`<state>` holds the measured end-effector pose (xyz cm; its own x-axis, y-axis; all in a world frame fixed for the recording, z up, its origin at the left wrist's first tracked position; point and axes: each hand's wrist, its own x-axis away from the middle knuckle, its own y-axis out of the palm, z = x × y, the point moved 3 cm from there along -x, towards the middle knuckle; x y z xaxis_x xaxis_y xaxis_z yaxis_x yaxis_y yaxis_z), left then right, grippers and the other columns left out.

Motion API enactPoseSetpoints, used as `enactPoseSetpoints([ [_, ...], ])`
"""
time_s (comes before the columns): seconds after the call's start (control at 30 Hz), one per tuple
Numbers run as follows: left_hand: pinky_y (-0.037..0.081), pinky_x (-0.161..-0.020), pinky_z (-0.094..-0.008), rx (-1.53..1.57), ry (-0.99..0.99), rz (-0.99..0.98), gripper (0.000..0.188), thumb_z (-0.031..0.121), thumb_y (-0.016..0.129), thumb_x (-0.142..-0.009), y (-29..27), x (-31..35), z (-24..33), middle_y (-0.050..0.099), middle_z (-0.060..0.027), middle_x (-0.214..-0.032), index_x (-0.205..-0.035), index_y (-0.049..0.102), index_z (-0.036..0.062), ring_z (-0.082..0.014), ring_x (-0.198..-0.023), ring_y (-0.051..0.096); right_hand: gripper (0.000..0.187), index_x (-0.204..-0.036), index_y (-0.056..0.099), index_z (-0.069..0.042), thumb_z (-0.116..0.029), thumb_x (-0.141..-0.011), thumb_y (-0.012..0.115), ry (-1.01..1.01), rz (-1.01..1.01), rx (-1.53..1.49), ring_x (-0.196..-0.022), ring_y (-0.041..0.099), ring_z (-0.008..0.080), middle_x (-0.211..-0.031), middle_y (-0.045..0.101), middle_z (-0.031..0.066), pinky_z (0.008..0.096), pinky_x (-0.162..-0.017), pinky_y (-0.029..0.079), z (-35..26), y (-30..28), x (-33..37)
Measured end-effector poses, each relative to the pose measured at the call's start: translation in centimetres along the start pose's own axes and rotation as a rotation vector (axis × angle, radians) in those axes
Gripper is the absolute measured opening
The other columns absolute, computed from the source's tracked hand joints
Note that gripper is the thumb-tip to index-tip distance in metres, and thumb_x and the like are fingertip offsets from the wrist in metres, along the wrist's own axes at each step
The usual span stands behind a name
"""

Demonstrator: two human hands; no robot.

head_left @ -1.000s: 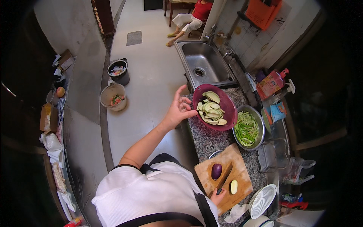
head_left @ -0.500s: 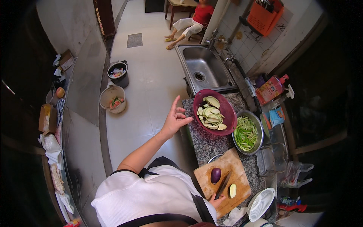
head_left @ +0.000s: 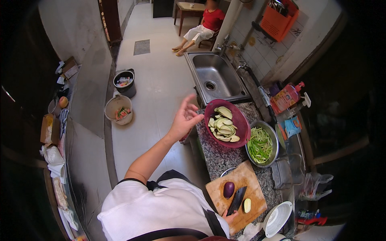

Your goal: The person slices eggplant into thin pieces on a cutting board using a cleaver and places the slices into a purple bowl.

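My left hand (head_left: 185, 119) is raised at the counter's edge, fingers apart and empty, just left of a maroon bowl (head_left: 242, 120). Pale eggplant slices (head_left: 222, 127) are heaped in that bowl. Beside it stands a metal bowl (head_left: 276, 146) of green vegetable strips (head_left: 261, 145). Lower down, my right hand (head_left: 230, 217) is closed around the handle of a kitchen knife (head_left: 239, 197), whose dark blade lies over a wooden cutting board (head_left: 252, 182). On the board, a purple eggplant piece (head_left: 228, 190) sits left of the blade and a cut piece with pale flesh (head_left: 247, 205) right of it.
Past the bowls is a steel sink (head_left: 201, 66). A white strainer (head_left: 277, 219) stands beside the board, and a pink soap bottle (head_left: 286, 98) by the wall. Two buckets, one black (head_left: 125, 89) and one pale (head_left: 107, 109), are on the floor. A person (head_left: 212, 19) sits beyond the sink.
The knife blade has turned and now shows its broad side. My left hand stays raised beside the maroon bowl, its fingers slightly blurred. The whole view has shifted a little.
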<state>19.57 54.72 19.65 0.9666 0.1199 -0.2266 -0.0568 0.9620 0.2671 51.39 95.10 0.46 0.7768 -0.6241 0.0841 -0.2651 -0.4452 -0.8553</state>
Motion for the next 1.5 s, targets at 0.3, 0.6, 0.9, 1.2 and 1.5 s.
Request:
enactPoseSetpoints([
  [0.3,0.049,-0.069,-0.0247,-0.319,-0.202,-0.6,0.037,0.016,0.068,-0.08,6.4,8.5,-11.0,0.054,-0.0034,-0.087,-0.113,0.056,0.0077,-0.0096,-0.075,0.056,0.046,-0.113,0.032,-0.006,-0.018,-0.082,0.063,0.076,-0.046,0.035,-0.084,0.055,0.0475,-0.088,0.056,0.0286,0.0481,-0.07,0.042,-0.9,-0.4,-0.1],
  [0.6,0.049,-0.069,-0.0287,-0.317,-0.326,-0.844,0.031,0.019,0.066,-0.08,11.6,16.8,-12.6,0.06,-0.0062,-0.083,-0.106,0.06,0.0037,-0.0154,-0.074,0.059,0.049,-0.115,0.032,-0.004,-0.018,-0.08,0.064,0.09,-0.106,-0.046,-0.09,0.054,0.0465,-0.096,0.053,0.0286,0.0477,-0.076,0.042,0.0,-0.6,0.1],
  [0.9,0.047,-0.062,-0.0292,-0.398,-0.411,-0.939,0.025,0.02,0.062,-0.081,13.9,20.2,-11.6,0.06,-0.0042,-0.07,-0.101,0.061,0.0048,-0.0136,-0.065,0.058,0.056,-0.118,0.029,-0.004,-0.012,-0.078,0.067,0.032,-0.147,-0.179,-0.096,0.051,0.0478,-0.105,0.048,0.0303,0.0476,-0.08,0.04,0.9,-0.2,-0.4],
  [1.2,0.047,-0.061,-0.0299,-0.443,-0.388,-0.944,0.023,0.019,0.06,-0.082,17.0,23.3,-11.2,0.06,-0.0052,-0.068,-0.099,0.061,0.0036,-0.0158,-0.063,0.058,0.043,-0.12,0.037,-0.001,-0.02,-0.087,0.057,-0.038,-0.175,-0.269,-0.098,0.051,0.0463,-0.106,0.05,0.0302,0.0458,-0.081,0.041,2.4,-1.7,-1.1],
  [1.5,0.048,-0.062,-0.0312,-0.456,-0.408,-0.901,0.022,0.016,0.057,-0.083,18.2,27.7,-12.7,0.06,-0.006,-0.071,-0.099,0.06,0.0013,-0.0151,-0.066,0.058,0.04,-0.121,0.041,0.002,-0.025,-0.091,0.048,-0.021,-0.252,-0.156,-0.097,0.052,0.0472,-0.103,0.056,0.0308,0.0477,-0.079,0.042,-0.4,-6.5,-1.2],
])
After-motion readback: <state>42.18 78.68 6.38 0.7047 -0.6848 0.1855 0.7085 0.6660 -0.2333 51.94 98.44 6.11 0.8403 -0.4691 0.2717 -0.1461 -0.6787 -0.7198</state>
